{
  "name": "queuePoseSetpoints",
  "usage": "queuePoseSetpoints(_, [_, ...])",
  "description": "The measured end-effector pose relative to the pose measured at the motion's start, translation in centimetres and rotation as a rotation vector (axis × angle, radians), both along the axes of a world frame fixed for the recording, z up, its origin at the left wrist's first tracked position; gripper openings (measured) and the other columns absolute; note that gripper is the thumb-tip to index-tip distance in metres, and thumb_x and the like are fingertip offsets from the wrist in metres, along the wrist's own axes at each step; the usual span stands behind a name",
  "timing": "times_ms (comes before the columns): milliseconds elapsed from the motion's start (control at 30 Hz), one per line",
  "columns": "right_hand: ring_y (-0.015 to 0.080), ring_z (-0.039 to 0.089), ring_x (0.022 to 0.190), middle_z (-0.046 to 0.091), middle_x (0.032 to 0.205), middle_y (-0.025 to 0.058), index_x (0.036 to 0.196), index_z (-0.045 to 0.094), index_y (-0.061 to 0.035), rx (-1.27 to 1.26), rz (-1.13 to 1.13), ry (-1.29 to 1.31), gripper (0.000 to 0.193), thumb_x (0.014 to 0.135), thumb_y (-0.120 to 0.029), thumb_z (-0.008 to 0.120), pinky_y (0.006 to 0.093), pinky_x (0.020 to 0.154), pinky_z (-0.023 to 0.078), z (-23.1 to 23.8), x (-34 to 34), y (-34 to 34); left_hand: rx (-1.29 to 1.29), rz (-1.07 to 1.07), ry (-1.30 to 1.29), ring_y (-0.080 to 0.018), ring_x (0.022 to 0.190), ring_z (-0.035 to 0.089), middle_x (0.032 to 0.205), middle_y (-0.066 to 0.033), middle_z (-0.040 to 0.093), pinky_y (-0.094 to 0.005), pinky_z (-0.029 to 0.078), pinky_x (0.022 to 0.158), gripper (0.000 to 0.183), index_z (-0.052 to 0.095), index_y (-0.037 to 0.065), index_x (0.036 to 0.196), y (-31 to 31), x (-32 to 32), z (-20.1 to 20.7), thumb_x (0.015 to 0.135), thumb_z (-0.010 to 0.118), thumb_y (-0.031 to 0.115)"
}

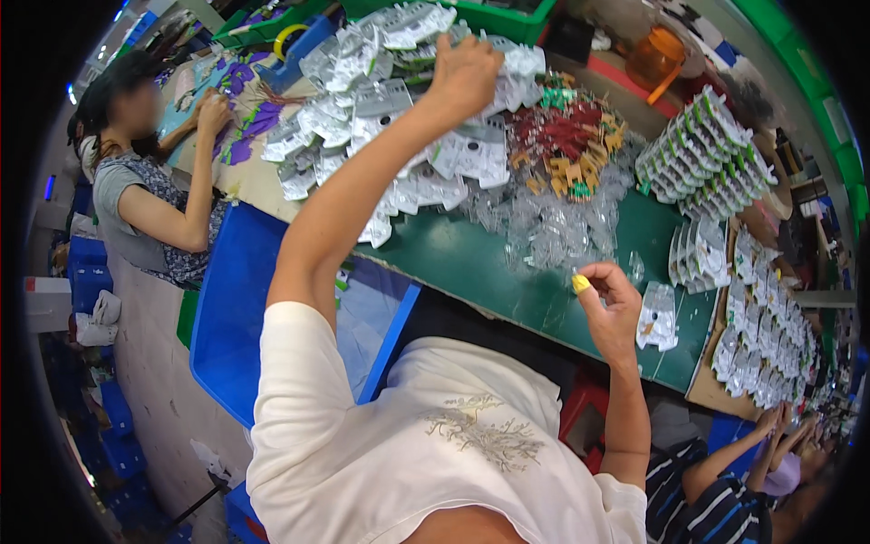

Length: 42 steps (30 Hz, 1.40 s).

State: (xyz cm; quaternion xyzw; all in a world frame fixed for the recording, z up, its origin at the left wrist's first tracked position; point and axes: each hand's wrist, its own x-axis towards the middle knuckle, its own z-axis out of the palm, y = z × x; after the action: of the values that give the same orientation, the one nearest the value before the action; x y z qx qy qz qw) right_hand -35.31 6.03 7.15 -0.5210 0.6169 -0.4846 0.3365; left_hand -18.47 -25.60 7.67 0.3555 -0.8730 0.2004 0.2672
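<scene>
In the head view, the left hand [467, 77] is at 12 o'clock over a heap of silvery panels [385, 104], fingers bent downward; whether they are clamped on one I cannot tell. The step in hand looks like picking from that heap; lifting a panel would call for a hold on one edge, clear of overlapping neighbours. At 3 o'clock, the right hand [618, 313] has its yellow-wrapped thumb and forefinger close together, any small piece between them unclear. Near it on the green surface [435, 245] lies a single panel [657, 317]; clear plastic parts [562, 222] lie at 2 o'clock.
</scene>
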Motion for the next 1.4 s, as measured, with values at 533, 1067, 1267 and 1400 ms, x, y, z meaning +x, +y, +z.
queuePoseSetpoints(533, [0.0228, 0.059, 0.060, 0.060, 0.081, 0.0111, 0.089, 0.060, -0.0011, 0.019, 0.167, 0.407, 0.015, 0.075, 0.004, 0.059, 0.0314, 0.053, 0.047, -1.4, 2.0, 2.4, 0.370, -0.440, 0.061, -0.0214, 0.103, 0.056, 0.108, -0.0071, 0.059, -0.0424, 0.036, 0.097, 0.029, 0.064, 0.008, 0.098, 29.2, 7.5, -6.9, 0.069, 0.066, 0.010])
queuePoseSetpoints(1067, [0.0206, 0.059, 0.070, 0.052, 0.082, 0.0075, 0.088, 0.059, 0.0011, -0.143, 0.370, 0.885, 0.021, 0.067, 0.003, 0.061, 0.0326, 0.055, 0.050, -3.8, 5.0, 1.2, 0.789, -0.273, 0.548, -0.0283, 0.074, 0.057, 0.079, -0.0093, 0.061, -0.0363, 0.045, 0.063, 0.024, 0.063, 0.004, 0.088, 21.7, 3.4, -7.3, 0.069, 0.073, 0.014])
queuePoseSetpoints(1267, [0.0238, 0.063, 0.074, 0.058, 0.092, 0.0087, 0.096, 0.062, -0.0006, -0.024, 0.344, 0.860, 0.030, 0.067, 0.006, 0.059, 0.0343, 0.058, 0.051, -3.2, 4.1, 2.7, 0.758, -0.154, 0.394, -0.0291, 0.085, 0.054, 0.084, -0.0103, 0.054, -0.0372, 0.046, 0.070, 0.033, 0.060, 0.004, 0.101, 22.6, 1.3, -6.4, 0.069, 0.070, 0.007])
queuePoseSetpoints(1400, [0.0235, 0.063, 0.075, 0.059, 0.092, 0.0085, 0.096, 0.063, -0.0008, -0.050, 0.302, 0.844, 0.031, 0.066, 0.007, 0.058, 0.0338, 0.060, 0.052, -3.6, 3.5, 3.3, 0.734, -0.210, 0.453, -0.0276, 0.083, 0.055, 0.085, -0.0113, 0.051, -0.0387, 0.047, 0.072, 0.038, 0.059, 0.002, 0.107, 23.5, 3.5, -8.0, 0.070, 0.062, -0.004])
